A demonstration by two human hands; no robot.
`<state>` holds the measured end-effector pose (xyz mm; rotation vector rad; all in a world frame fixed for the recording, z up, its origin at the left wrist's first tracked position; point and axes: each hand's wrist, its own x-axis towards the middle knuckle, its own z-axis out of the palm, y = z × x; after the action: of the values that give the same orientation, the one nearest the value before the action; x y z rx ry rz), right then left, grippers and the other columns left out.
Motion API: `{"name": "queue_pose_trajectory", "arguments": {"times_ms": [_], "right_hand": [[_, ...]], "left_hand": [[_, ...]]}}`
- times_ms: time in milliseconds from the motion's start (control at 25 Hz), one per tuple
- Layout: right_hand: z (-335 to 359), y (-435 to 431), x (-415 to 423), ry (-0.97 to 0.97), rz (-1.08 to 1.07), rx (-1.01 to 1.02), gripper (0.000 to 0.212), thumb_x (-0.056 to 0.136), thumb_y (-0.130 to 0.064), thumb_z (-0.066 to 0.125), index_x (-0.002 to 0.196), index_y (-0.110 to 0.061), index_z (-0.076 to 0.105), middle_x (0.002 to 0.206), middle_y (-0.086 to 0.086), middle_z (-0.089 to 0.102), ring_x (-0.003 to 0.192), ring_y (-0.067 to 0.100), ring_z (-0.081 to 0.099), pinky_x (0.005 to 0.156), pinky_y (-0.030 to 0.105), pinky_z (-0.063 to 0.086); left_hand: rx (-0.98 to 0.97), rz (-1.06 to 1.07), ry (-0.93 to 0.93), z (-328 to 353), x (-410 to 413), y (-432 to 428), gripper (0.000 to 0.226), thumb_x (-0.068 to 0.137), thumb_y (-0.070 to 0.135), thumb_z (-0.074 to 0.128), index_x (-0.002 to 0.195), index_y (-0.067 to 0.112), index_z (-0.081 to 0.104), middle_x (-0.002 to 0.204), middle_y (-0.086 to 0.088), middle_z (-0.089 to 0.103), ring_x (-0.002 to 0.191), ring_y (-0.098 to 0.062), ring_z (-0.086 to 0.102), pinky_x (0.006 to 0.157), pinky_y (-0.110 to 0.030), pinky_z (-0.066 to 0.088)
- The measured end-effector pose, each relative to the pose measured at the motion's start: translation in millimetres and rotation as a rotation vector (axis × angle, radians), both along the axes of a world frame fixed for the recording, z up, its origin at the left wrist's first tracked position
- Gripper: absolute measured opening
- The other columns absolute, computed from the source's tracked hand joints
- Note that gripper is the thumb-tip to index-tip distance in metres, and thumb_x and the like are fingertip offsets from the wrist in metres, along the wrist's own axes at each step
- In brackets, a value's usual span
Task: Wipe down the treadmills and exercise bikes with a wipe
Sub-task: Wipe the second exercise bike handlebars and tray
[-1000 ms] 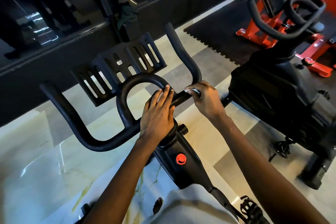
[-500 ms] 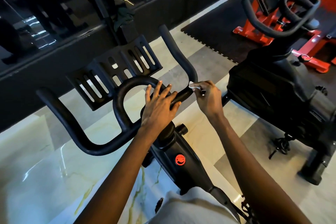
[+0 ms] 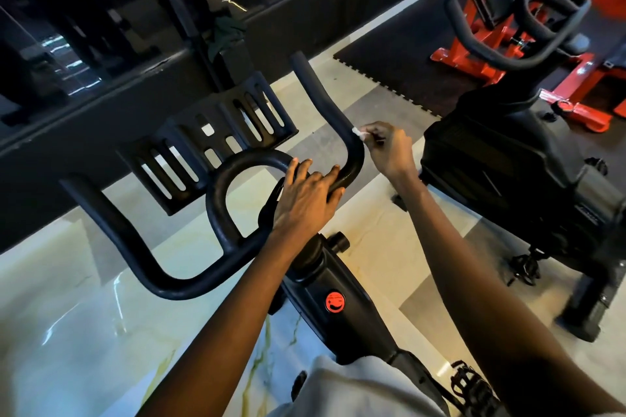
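Observation:
A black exercise bike [image 3: 342, 322] stands under me, its curved handlebar [image 3: 142, 247] spreading left and right around a slotted black tray [image 3: 189, 159]. My left hand [image 3: 305, 200] lies flat on the bar's middle section, fingers spread over it. My right hand [image 3: 386, 152] pinches a small white wipe [image 3: 358, 133] and presses it against the bend of the right handlebar horn [image 3: 325, 98].
A second black exercise bike [image 3: 528, 159] stands close on the right, its handlebar [image 3: 508, 44] at top right. Red equipment frames [image 3: 582, 78] and a black rubber mat [image 3: 399, 54] lie behind it. A dark railing [image 3: 101, 112] runs across ahead. The floor is glossy marble [image 3: 67, 332].
My right hand has slid the wipe from the bar's middle section outward and up to the bend of the right horn. My left hand stayed on the bar, shifting slightly.

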<state>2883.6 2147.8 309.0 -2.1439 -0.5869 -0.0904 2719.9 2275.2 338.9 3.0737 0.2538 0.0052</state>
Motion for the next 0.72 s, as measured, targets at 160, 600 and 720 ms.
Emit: {"name": "queue_pose_trajectory", "arguments": {"times_ms": [160, 600, 720], "right_hand": [[-14.0, -21.2, -24.4, 0.025, 0.014, -0.012, 0.017, 0.090, -0.018, 0.073, 0.107, -0.017, 0.075, 0.110, -0.006, 0.073, 0.095, 0.004, 0.065, 0.080, 0.004, 0.044], [8.3, 2.5, 1.7, 0.182, 0.005, 0.096, 0.021, 0.089, -0.028, 0.075, 0.107, -0.019, 0.078, 0.099, -0.017, 0.070, 0.085, 0.000, 0.063, 0.067, -0.002, 0.044], [7.9, -2.3, 6.4, 0.248, 0.079, 0.102, 0.022, 0.088, -0.029, 0.075, 0.107, -0.020, 0.079, 0.102, -0.012, 0.075, 0.091, 0.004, 0.067, 0.080, 0.017, 0.056]], "left_hand": [[0.028, 0.014, -0.042, -4.5, 0.7, 0.1, 0.056, 0.104, 0.052, 0.036, 0.151, 0.023, 0.040, 0.133, -0.006, 0.065, 0.145, -0.025, 0.034, 0.122, -0.044, 0.006], [-0.012, 0.087, -0.066, -3.5, 5.0, 5.2, 0.061, 0.099, 0.059, 0.041, 0.148, 0.021, 0.045, 0.153, -0.008, 0.045, 0.152, -0.022, 0.018, 0.122, -0.046, -0.005], [0.096, 0.241, -0.080, 1.4, 5.8, 29.5, 0.087, 0.094, 0.071, 0.036, 0.157, 0.013, 0.024, 0.165, -0.014, 0.020, 0.155, -0.028, 0.002, 0.121, -0.050, -0.009]]}}
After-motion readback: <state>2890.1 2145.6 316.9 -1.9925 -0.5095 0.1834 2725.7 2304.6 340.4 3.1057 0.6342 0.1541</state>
